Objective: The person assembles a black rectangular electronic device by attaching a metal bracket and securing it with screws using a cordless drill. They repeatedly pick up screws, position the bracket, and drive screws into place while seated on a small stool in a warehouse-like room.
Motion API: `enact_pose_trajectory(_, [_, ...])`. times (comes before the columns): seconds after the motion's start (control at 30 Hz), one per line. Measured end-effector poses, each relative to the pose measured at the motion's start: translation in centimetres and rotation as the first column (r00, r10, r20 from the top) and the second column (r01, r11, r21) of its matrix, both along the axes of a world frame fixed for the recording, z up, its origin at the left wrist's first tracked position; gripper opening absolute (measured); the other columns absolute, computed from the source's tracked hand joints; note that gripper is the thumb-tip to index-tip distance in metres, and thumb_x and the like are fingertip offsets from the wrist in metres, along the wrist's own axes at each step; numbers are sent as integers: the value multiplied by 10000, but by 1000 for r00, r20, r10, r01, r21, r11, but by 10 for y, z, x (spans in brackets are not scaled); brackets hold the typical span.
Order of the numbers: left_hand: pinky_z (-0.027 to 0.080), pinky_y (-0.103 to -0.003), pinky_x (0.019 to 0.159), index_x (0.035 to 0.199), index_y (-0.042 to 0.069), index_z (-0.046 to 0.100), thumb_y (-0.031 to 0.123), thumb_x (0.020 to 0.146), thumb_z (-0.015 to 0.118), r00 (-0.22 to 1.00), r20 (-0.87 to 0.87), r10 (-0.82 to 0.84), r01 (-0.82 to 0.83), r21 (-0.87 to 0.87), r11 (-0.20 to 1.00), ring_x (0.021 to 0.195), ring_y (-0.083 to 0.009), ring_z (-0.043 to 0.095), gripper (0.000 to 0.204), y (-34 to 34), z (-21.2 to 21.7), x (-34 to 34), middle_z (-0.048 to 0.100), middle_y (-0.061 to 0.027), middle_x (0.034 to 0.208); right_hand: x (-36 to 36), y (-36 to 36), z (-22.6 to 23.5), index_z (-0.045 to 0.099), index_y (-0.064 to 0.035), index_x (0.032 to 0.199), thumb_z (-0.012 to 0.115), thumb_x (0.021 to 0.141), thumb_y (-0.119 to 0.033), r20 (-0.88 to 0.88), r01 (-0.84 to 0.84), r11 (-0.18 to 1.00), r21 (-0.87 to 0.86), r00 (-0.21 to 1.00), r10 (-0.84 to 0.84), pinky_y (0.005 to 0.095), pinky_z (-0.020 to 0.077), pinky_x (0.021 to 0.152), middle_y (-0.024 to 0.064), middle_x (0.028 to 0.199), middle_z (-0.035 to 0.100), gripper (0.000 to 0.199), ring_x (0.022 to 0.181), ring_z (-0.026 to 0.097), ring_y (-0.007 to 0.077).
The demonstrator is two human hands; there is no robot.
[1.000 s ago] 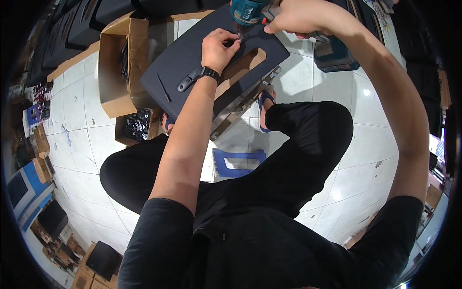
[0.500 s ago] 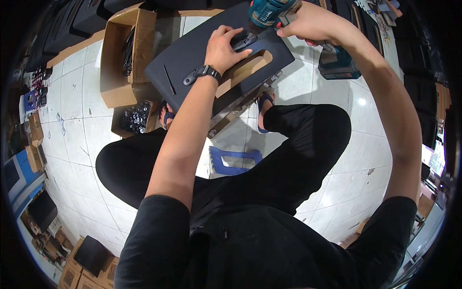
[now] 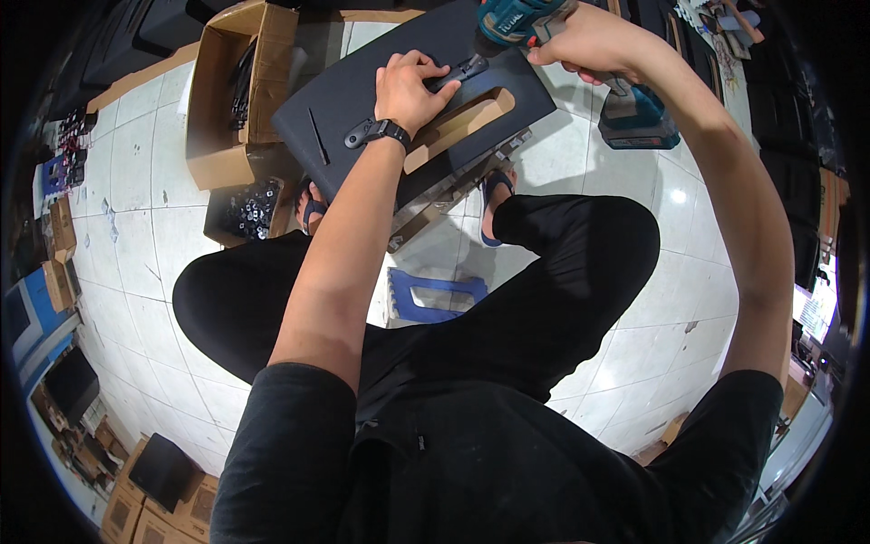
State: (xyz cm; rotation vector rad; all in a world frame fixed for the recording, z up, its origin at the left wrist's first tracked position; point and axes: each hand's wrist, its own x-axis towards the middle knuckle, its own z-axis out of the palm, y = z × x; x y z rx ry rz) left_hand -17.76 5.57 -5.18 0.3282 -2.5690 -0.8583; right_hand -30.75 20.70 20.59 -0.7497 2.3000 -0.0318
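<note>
A dark box-like cabinet [image 3: 349,95] with a rounded slot [image 3: 462,131] showing bare wood lies in front of my feet. My left hand [image 3: 408,91] is closed, thumb and fingers gripping a black handle [image 3: 458,75] on the cabinet top, beyond the slot. The handle's other rounded end [image 3: 356,136] shows beside my watch; its middle is hidden under my hand and wrist. My right hand [image 3: 589,45] is wrapped round the grip of a teal cordless drill [image 3: 518,20]. The drill's nose meets the handle's far end. A thin black rod [image 3: 318,136] lies on the cabinet.
An open cardboard box [image 3: 225,168] stands left of the cabinet, with black parts inside. Below it, a smaller box [image 3: 217,218] holds many small metal and black pieces. A blue frame-shaped piece [image 3: 426,313] lies between my legs. Dark cabinets line the far and right edges.
My left hand has slid slightly left along the handle, baring more of its far end. The drill has shifted a little right and up, still at that end.
</note>
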Motion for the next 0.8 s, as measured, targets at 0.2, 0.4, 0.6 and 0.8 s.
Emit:
enact_pose_trajectory(0.2, [448,-397,917,1034,161,837,376,790,860,1000,-10,-7,7,-9,1000,1040,-243,614,325,-2,-2,0,704,-5,1054,-6,1,-6,657,-38,801,745,902,-204,116,135,991,-20,984,-132,343,411,468,45,577,577,214,484,537,169])
enact_pose_trajectory(0.4, [456,-397,912,1031,159,838,368,785,864,1000,-9,-5,5,-14,1000,1036,-245,619,324,-2,-3,-1,703,-8,1047,-7,1,-8,649,-43,767,753,896,-213,76,133,991,24,988,-135,355,402,468,41,571,578,237,480,531,172])
enact_pose_trajectory(0.6, [456,-396,905,1022,161,838,373,783,865,1000,-30,-7,6,-20,1000,1024,-243,618,321,-2,-3,-1,699,-3,1030,-9,2,-10,650,-50,752,760,890,-229,64,104,994,32,992,-106,360,404,470,41,571,585,251,481,533,175])
enact_pose_trajectory(0.8, [454,-397,891,1019,165,838,387,783,862,999,-34,-13,12,-15,1000,1010,-240,616,325,-3,-4,-1,694,2,1020,-4,-2,-2,659,-54,762,766,881,-231,65,129,991,29,989,-131,346,407,466,43,575,591,239,483,541,173])
